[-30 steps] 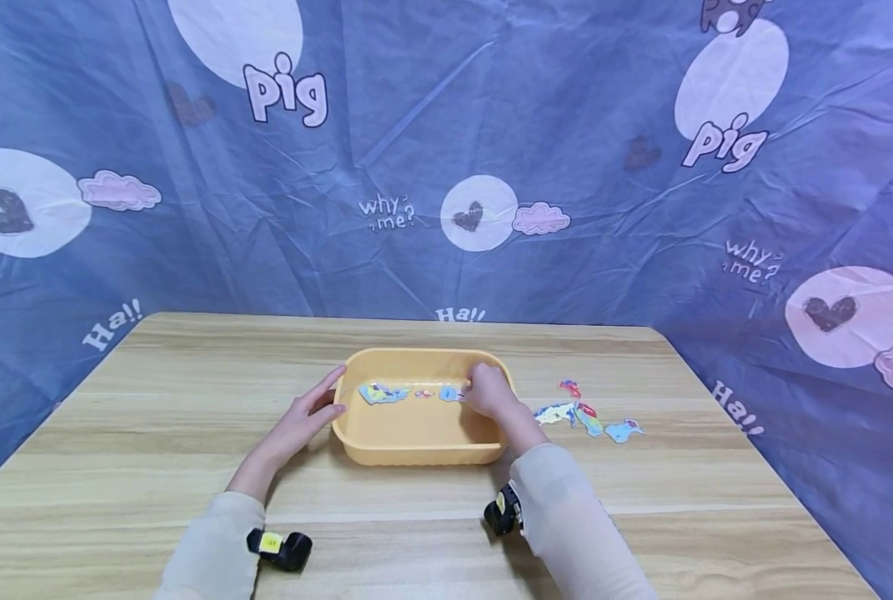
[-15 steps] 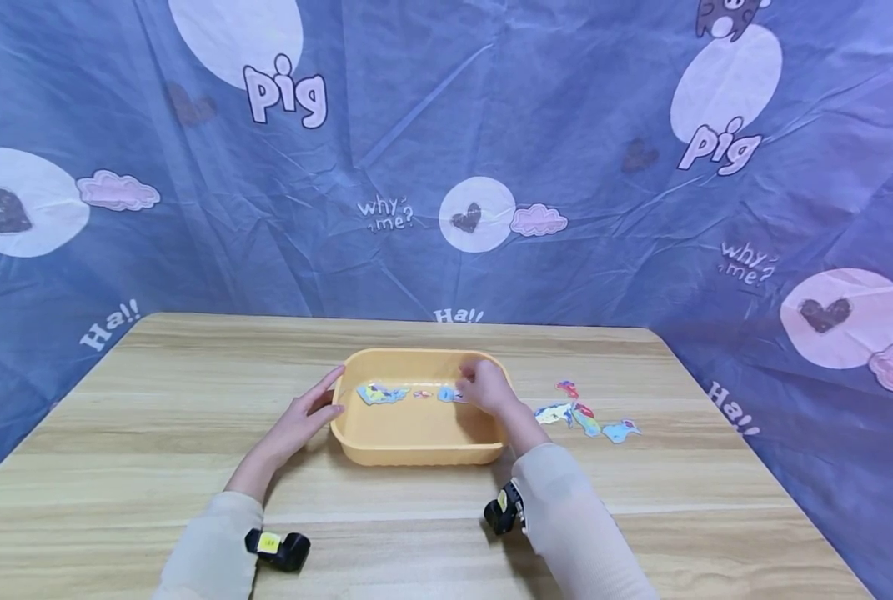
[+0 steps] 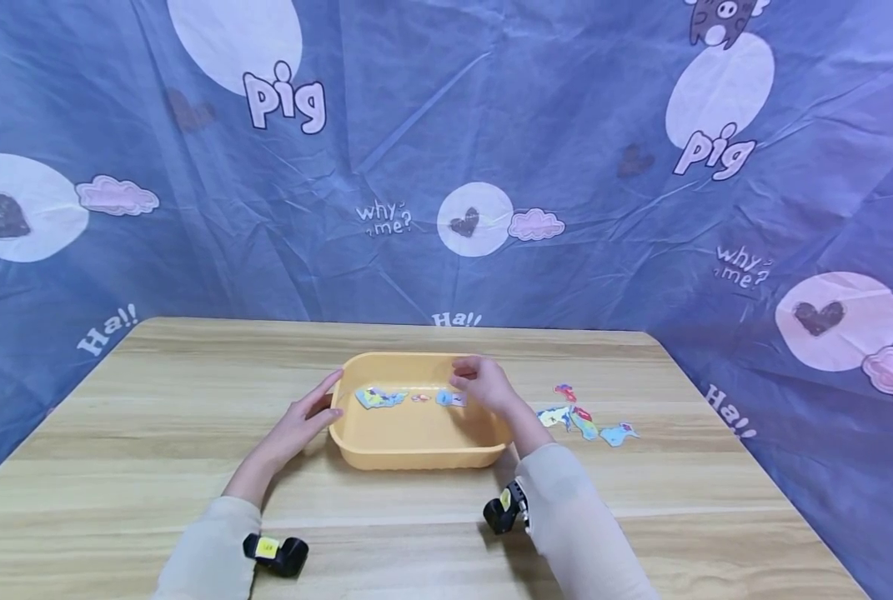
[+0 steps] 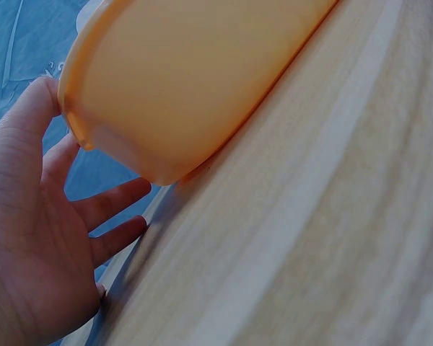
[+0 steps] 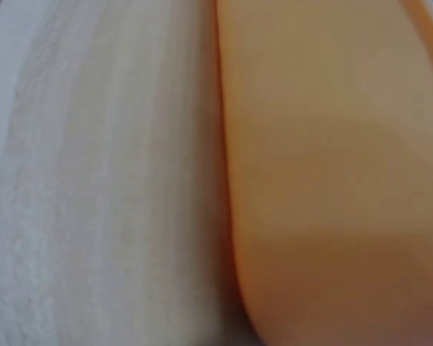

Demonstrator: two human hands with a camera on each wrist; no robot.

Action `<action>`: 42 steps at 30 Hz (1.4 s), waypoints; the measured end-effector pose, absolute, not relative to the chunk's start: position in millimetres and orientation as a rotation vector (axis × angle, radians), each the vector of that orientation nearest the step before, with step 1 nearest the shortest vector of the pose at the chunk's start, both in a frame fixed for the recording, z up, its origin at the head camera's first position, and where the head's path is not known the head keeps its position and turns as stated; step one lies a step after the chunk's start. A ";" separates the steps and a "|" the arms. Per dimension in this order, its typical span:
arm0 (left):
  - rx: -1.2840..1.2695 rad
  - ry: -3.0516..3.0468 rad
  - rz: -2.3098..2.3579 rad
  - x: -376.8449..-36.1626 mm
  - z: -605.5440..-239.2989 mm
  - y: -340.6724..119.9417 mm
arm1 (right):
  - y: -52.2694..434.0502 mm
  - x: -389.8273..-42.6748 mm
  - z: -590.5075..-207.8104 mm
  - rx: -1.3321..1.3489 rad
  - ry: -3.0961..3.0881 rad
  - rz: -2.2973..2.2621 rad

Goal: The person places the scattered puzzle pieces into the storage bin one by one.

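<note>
Puzzle pieces (image 3: 408, 397) lie along the far part of a yellow tub (image 3: 416, 454) that stands in the middle of a wooden desk (image 3: 131, 433). At the tub's left end the left hand (image 3: 299, 421) rests with its fingers (image 4: 112, 205) straight and slightly spread, the thumb against the rim. Over the tub's right inner corner the right hand (image 3: 485, 385) hovers just beside a blue piece (image 3: 449, 399); its fingers look loosely bent, but I cannot tell whether they pinch anything. More loose pieces (image 3: 584, 419) lie on the desk just to the right of the tub. Behind the desk hangs a blue cloth (image 3: 446, 150) printed with hearts, clouds and words.
</note>
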State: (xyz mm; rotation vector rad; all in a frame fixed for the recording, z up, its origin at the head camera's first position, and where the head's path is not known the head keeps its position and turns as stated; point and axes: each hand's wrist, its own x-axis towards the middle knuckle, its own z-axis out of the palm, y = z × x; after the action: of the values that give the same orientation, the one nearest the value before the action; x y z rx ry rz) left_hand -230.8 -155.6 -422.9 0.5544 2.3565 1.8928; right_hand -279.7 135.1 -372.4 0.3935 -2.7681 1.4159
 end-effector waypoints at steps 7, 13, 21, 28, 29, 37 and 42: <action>0.550 2.361 1.888 -230.2 -423.2 -156.3 | 134.6 -276.2 -360.5 0.465 -2.782 1.363; 0.561 2.361 1.884 -230.6 -423.8 -155.5 | 148.5 -275.8 -349.1 0.527 -2.771 1.381; 0.568 2.360 1.892 -230.2 -422.6 -154.3 | 185.4 -275.6 -341.6 0.598 -2.728 1.321; 0.560 2.357 1.895 -229.9 -422.6 -154.5 | 213.8 -268.3 -340.9 0.578 -2.707 1.265; 0.557 2.358 1.895 -230.0 -422.7 -154.8 | 217.2 -267.0 -341.1 0.576 -2.703 1.256; 0.552 2.360 1.895 -230.6 -421.6 -155.9 | 240.3 -258.1 -343.9 0.534 -2.712 1.201; 0.547 2.362 1.895 -230.8 -421.1 -155.3 | 255.1 -253.8 -350.0 0.511 -2.710 1.178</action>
State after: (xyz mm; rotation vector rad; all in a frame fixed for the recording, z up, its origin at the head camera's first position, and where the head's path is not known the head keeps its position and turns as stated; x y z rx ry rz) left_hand -230.8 -155.3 -421.1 0.5468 2.3622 1.8951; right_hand -253.8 255.1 -350.0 0.5108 -2.7104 1.1777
